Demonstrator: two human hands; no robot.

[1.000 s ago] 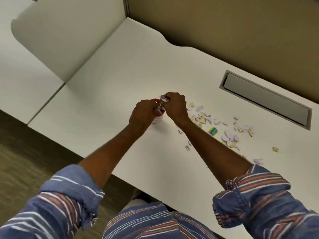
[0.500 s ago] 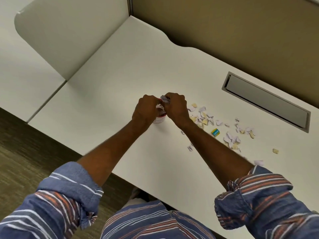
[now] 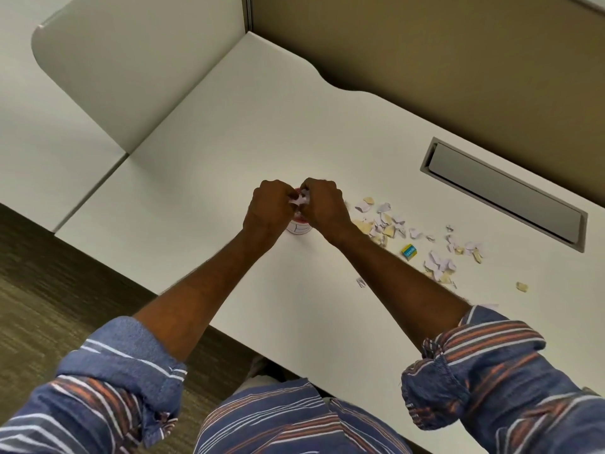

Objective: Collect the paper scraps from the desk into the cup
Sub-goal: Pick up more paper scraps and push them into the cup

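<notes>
A small red and white cup (image 3: 298, 228) stands on the white desk (image 3: 229, 152), mostly hidden under my hands. My left hand (image 3: 270, 204) and my right hand (image 3: 322, 203) are pressed together right above its mouth, fingers closed on a bunch of white paper scraps (image 3: 300, 201) between them. Several loose white and tan scraps (image 3: 389, 221) lie scattered on the desk to the right of the cup, more scraps (image 3: 440, 267) further right, and one tan scrap (image 3: 521, 286) lies apart.
A small yellow and blue eraser (image 3: 409, 251) lies among the scraps. A grey cable hatch (image 3: 504, 191) is set into the desk at the right. A tan partition wall (image 3: 425, 44) backs the desk. The desk's front edge runs close below my forearms.
My left hand has risen from the cup's side to meet my right hand over the cup's mouth. Both now close on the scraps there.
</notes>
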